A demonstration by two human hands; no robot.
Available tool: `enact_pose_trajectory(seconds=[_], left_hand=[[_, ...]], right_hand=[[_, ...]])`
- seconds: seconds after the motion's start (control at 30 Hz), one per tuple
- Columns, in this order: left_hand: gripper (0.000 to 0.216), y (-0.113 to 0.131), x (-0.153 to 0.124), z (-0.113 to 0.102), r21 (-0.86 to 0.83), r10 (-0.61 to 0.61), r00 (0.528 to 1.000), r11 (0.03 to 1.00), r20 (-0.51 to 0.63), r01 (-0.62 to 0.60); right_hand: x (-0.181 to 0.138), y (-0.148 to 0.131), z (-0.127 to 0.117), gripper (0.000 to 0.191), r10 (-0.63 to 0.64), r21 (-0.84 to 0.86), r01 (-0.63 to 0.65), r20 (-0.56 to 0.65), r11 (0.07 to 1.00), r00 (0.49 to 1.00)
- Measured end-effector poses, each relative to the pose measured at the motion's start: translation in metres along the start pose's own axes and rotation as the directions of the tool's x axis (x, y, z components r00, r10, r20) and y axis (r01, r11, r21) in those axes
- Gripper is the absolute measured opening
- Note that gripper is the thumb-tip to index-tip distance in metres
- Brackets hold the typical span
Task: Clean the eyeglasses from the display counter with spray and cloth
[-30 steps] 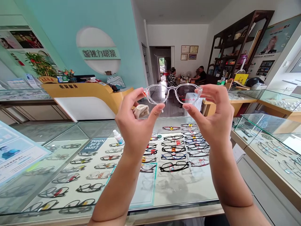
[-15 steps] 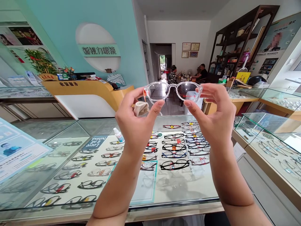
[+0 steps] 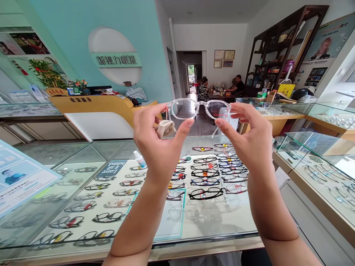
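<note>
A pair of clear-framed eyeglasses (image 3: pixel 201 103) is held up in front of me, above the glass counter. Red lettering shows on its right lens. My left hand (image 3: pixel 156 144) grips the left end of the frame between thumb and fingers, and a crumpled beige cloth (image 3: pixel 165 128) is tucked in the same hand. At the frame's right end, my right hand (image 3: pixel 248 133) pinches it with thumb and fingers. The fingertips behind the frame are partly hidden.
Below my hands, a glass display case (image 3: pixel 216 221) holds rows of eyeglasses. A small spray bottle (image 3: pixel 139 159) stands near its back. Another case (image 3: pixel 318 166) is at right, a blue leaflet (image 3: pixel 24 177) at left. Two people sit at a table in the back.
The eyeglasses have shifted slightly left and turned a little, with both hands moving along. Both hands keep their grip, and the cloth stays in my left hand.
</note>
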State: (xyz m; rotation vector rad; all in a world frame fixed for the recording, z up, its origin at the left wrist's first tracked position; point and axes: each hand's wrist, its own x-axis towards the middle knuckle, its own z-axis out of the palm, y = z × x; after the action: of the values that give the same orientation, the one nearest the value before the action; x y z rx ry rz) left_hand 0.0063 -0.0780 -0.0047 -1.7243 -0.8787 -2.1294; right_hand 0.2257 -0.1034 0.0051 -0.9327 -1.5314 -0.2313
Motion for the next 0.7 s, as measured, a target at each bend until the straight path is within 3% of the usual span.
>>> enact_pose_trajectory(seconds=[0.27,0.5,0.7], left_hand=[[0.050,0.005,0.000,-0.002,0.016,0.012,1.000,1.000,-0.010,-0.012],[0.047,-0.003,0.002,0.000,-0.009,-0.147,0.985,0.989,0.086,0.149],[0.052,-0.009,0.000,0.002,-0.034,-0.201,0.973,0.978,0.109,0.206]], right_hand=[[0.000,0.000,0.001,0.046,0.041,-0.013,-0.041,0.032,0.999,0.999],[-0.002,-0.008,0.004,0.044,-0.009,-0.019,0.007,-0.108,1.000,0.994],[-0.003,-0.008,0.007,0.043,-0.050,-0.032,0.046,-0.141,0.998,0.989]])
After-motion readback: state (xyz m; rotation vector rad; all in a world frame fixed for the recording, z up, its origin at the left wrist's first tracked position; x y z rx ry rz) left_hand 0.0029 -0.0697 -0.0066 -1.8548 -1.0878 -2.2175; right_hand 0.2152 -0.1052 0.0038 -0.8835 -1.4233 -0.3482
